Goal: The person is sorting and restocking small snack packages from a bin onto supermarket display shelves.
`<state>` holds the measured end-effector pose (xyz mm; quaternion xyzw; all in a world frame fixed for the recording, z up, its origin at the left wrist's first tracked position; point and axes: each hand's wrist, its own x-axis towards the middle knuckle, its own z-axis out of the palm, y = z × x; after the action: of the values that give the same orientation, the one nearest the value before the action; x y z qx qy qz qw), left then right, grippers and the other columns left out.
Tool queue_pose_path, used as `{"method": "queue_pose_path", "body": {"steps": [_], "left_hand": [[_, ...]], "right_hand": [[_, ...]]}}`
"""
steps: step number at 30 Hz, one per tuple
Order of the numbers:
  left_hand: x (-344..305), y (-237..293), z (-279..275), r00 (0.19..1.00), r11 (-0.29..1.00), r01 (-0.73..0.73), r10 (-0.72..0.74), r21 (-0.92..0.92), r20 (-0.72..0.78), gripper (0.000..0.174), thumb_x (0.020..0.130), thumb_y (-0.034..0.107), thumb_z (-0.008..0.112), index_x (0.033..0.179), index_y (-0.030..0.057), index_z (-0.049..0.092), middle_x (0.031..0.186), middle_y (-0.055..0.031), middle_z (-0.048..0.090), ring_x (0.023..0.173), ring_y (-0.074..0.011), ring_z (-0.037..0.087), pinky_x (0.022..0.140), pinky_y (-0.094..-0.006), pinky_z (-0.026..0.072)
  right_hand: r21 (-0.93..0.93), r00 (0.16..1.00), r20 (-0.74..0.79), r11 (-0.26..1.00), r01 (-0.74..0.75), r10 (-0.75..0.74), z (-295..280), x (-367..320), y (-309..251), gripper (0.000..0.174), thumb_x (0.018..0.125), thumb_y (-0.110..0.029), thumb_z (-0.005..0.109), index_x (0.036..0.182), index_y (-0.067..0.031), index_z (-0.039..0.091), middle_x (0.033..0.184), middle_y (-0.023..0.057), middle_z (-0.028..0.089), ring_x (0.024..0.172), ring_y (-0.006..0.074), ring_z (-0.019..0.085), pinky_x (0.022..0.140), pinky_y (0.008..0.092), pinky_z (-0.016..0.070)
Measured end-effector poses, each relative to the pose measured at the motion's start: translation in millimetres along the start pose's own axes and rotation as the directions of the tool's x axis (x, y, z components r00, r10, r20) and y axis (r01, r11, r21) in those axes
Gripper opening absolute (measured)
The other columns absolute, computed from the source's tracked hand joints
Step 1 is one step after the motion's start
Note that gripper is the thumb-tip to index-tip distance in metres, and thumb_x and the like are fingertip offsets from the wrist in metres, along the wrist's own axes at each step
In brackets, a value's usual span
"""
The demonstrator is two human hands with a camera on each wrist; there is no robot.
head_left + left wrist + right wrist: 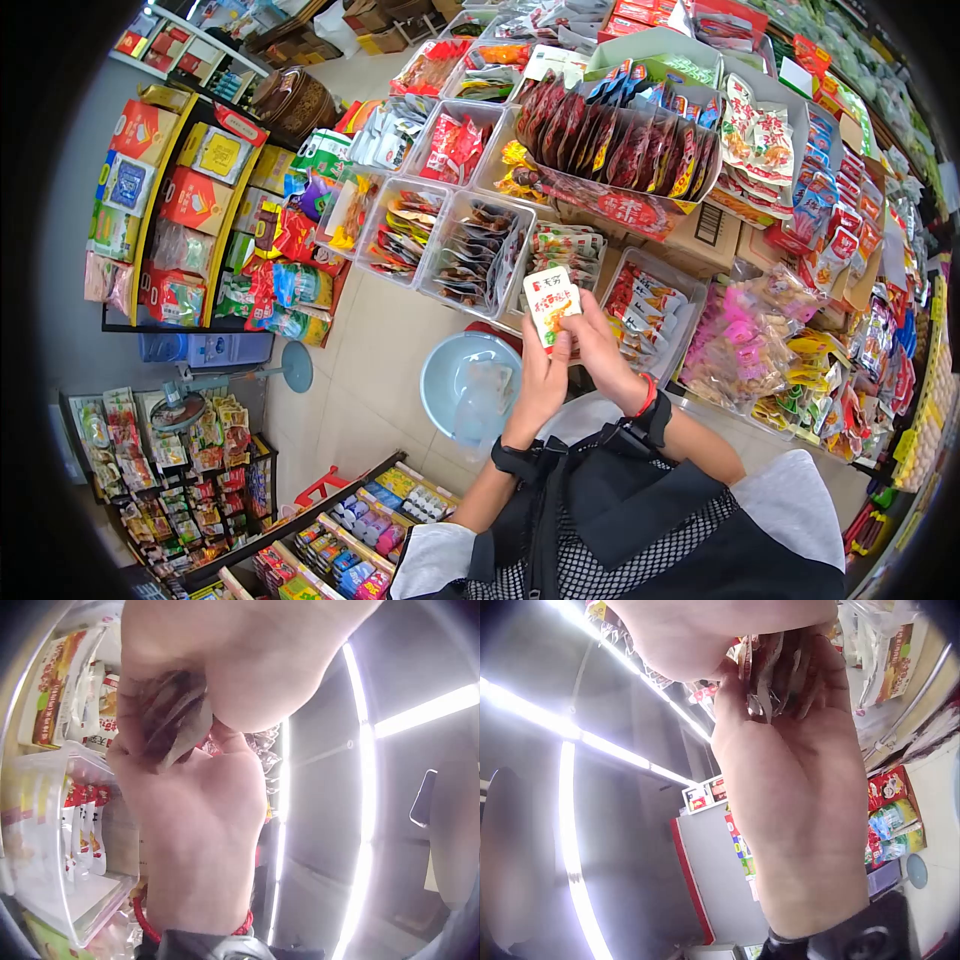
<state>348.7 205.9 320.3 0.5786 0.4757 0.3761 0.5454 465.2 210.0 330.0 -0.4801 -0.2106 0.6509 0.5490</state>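
Left hand (540,390) and right hand (603,362) nearest you, fingers curled round snack-packet bundle (550,298), thumbs at its near end; grip narrow, shared.
Step looks like squaring bundle: press lightly, even edges, don't let inner packets slip.
Long axis near-far, far end slightly left; printed face toward you, lettering upright from your side.
Bundle sits just near of white-and-red packets (568,245); clear tub (688,325) right; dark-red pouches (620,140) farther.
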Motion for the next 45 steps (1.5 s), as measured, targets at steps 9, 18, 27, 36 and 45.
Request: {"method": "queue_pose_path", "body": {"steps": [9, 18, 27, 36, 45], "left_hand": [[19, -16, -57, 0.993, 0.982, -0.024, 0.002, 0.186, 0.115, 0.047, 0.095, 0.01, 0.063, 0.137, -0.0008, 0.044, 0.126, -0.0237, 0.055, 0.115, -0.0376, 0.059, 0.099, -0.0404, 0.0464], [87, 6, -45, 0.841, 0.5, -0.54, 0.282, 0.677, 0.463, 0.053, 0.072, -0.009, 0.062, 0.123, 0.006, 0.06, 0.117, -0.0103, 0.06, 0.109, -0.033, 0.057, 0.09, -0.0422, 0.052], [103, -18, -36, 0.9, 0.518, -0.435, 0.263, 0.737, 0.347, 0.054, 0.071, -0.014, 0.061, 0.123, 0.0001, 0.052, 0.12, -0.0201, 0.051, 0.113, -0.0399, 0.054, 0.089, -0.047, 0.0522], [88, -17, -32, 0.923, 0.587, -0.377, 0.302, 0.717, 0.239, 0.06, 0.07, -0.014, 0.064, 0.127, 0.0007, 0.053, 0.119, -0.0191, 0.05, 0.112, -0.0397, 0.054, 0.092, -0.0469, 0.0502], [81, -25, -27, 0.937, 0.605, -0.343, 0.271, 0.719, 0.219, 0.054, 0.07, -0.013, 0.064, 0.122, 0.0011, 0.058, 0.114, -0.0169, 0.055, 0.106, -0.0384, 0.057, 0.091, -0.047, 0.0484]], "right_hand": [[-0.36, 0.978, 0.149, 0.914, 0.188, -0.143, -21, 18, 16, 0.05, 0.091, -0.005, 0.061, 0.138, -0.001, 0.044, 0.124, 0.012, 0.057, 0.117, 0.0197, 0.056, 0.09, 0.0332, 0.0518], [-0.798, 0.83, 0.296, 0.355, 0.487, -0.473, -25, 20, -37, 0.046, 0.075, -0.007, 0.076, 0.119, -0.0035, 0.063, 0.11, 0.0122, 0.058, 0.097, 0.0281, 0.061, 0.084, 0.0368, 0.0523], [-0.93, 0.878, 0.137, 0.246, 0.273, -0.458, -37, 60, -5, 0.026, 0.076, -0.007, 0.076, 0.1, -0.0031, 0.067, 0.102, 0.0158, 0.061, 0.091, 0.0398, 0.064, 0.078, 0.0474, 0.0537], [-0.868, 0.862, 0.098, 0.382, 0.319, -0.497, -38, 62, 4, 0.022, 0.078, 0.0, 0.072, 0.097, -0.0023, 0.061, 0.101, 0.0155, 0.06, 0.089, 0.039, 0.065, 0.076, 0.0494, 0.0531], [-0.941, 0.766, 0.243, 0.046, 0.335, -0.595, -34, 44, -5, 0.022, 0.07, 0.0, 0.073, 0.087, -0.0075, 0.06, 0.091, 0.008, 0.06, 0.089, 0.0299, 0.059, 0.08, 0.0429, 0.0428]]}}
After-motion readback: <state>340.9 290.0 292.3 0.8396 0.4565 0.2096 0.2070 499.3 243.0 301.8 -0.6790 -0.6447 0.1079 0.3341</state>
